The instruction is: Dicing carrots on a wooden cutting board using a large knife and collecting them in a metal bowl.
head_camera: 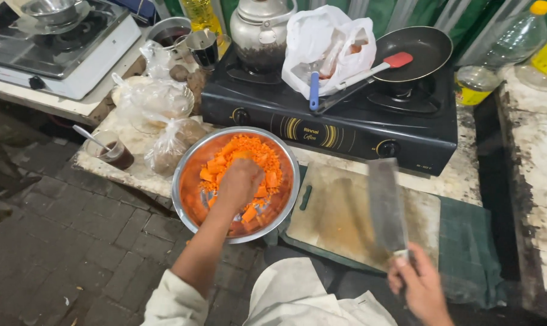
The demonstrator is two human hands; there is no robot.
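Your left hand (240, 181) sits in the orange carrot pieces (249, 160), which fill the metal bowl (189, 181) at centre left of the frame. Its grip is curled down into the pile; you cannot tell whether the fingers pinch any piece. Your right hand (419, 287), at lower right, has its grip pressed together around the handle of a cleaver (387, 205), whose broad blade stands up over the wooden cutting board (340, 217). The board lies just beside the bowl, on a green cloth (466, 253) on the worktop (460, 178). Above them, a black two-burner stove (346, 121) carries a kettle (261, 27), a white plastic bag (321, 42) and a frying pan (415, 48) with a red spatula (388, 63). Clear bags of food (158, 105) lie left of the stove.
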